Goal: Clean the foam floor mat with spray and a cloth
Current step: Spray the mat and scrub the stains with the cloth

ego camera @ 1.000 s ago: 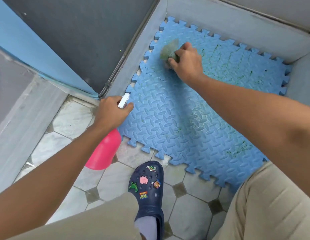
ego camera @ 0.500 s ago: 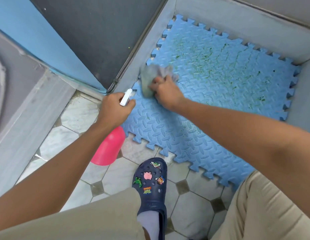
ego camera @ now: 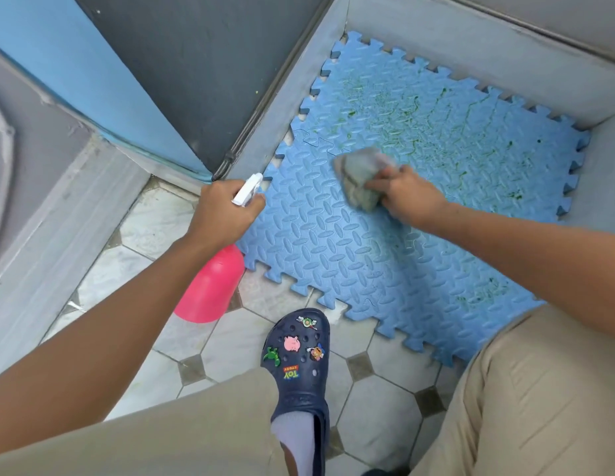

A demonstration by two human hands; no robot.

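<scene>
**Cloth pressed to the mat, spray bottle held at its edge**

The right hand [ego camera: 412,197] has its fingers curled over a crumpled grey-green cloth [ego camera: 359,176] and pushes it down onto the blue interlocking foam floor mat [ego camera: 333,242]. The mat has a raised diamond-plate pattern and jigsaw edges, and it lies under and around this hand, fitted into a corner of pale grey walls [ego camera: 471,46]. Beyond the right hand, toward the far wall, green smears and streaks [ego camera: 412,108] mark the foam. More green specks sit beneath the right forearm, near the mat's near edge.

The left hand [ego camera: 223,211] is wrapped around the neck of a pink plastic spray bottle [ego camera: 209,290], with the white trigger head [ego camera: 247,194] poking out above its fingers. The bottle's body hangs below the hand, just beside the mat's left edge and over the white and grey tiled floor [ego camera: 237,341]. Whether its base touches the tiles cannot be told. The two hands are well apart, with bare mat between them.

Nearer than both hands, a navy clog with cartoon charms [ego camera: 295,359] stands on the tiles, between beige trouser legs [ego camera: 539,407]. A dark door panel [ego camera: 196,63] rises beyond the left hand.
</scene>
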